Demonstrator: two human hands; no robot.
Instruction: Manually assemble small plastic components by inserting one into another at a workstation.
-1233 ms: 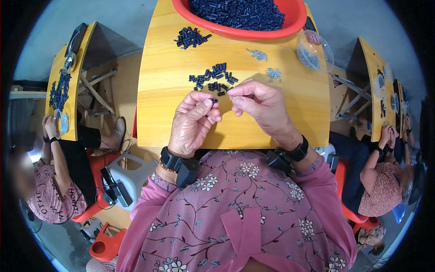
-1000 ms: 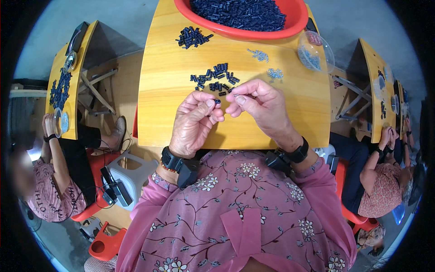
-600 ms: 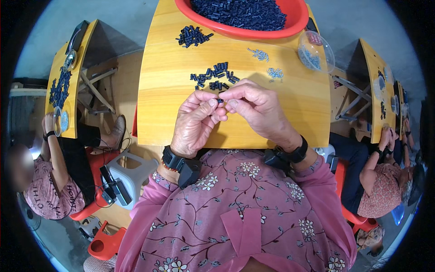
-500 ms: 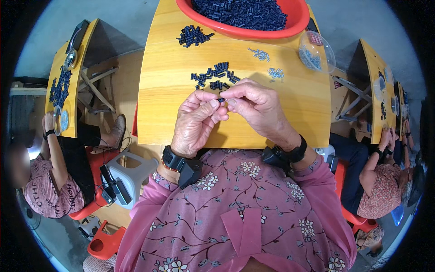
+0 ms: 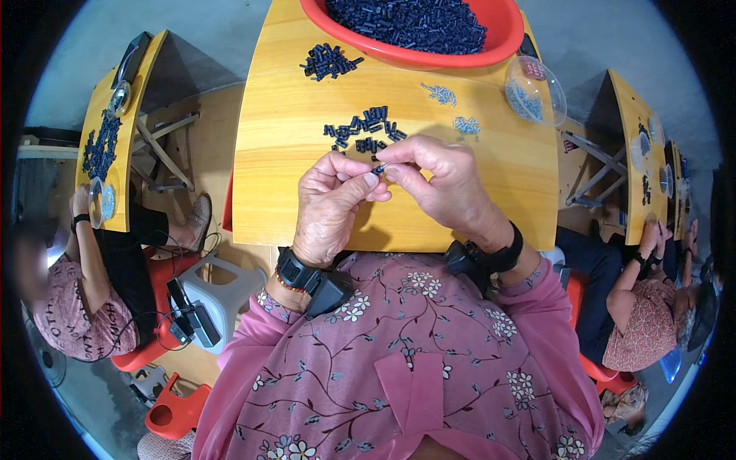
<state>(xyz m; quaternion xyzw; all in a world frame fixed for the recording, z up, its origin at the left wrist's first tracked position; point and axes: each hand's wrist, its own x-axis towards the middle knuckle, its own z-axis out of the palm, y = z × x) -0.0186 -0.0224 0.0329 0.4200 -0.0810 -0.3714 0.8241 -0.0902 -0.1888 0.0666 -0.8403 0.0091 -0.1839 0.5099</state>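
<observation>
Over the near part of the yellow wooden table (image 5: 284, 199), my left hand (image 5: 330, 203) pinches a small black plastic piece (image 5: 376, 172) between thumb and forefinger. My right hand (image 5: 437, 176) meets it there, its thumb and forefinger closed on a tiny silvery pin (image 5: 385, 164) at the black piece's end. The fingertips partly cover both parts. Just beyond my hands lies a loose group of short black pieces (image 5: 368, 123). Two small heaps of silvery pins, a nearer one (image 5: 466, 126) and a farther one (image 5: 439, 94), lie to the right.
A red basin (image 5: 307, 14) full of black pieces stands at the far edge. Another black heap (image 5: 330, 61) lies at the far left, and a clear plastic bowl (image 5: 558, 107) of pins sits at the right edge. People work at tables on both sides; a grey stool (image 5: 222, 295) stands left.
My fingertips have parted slightly, so more of the black piece and a silvery end show between them. My right hand has shifted a little to the right.
</observation>
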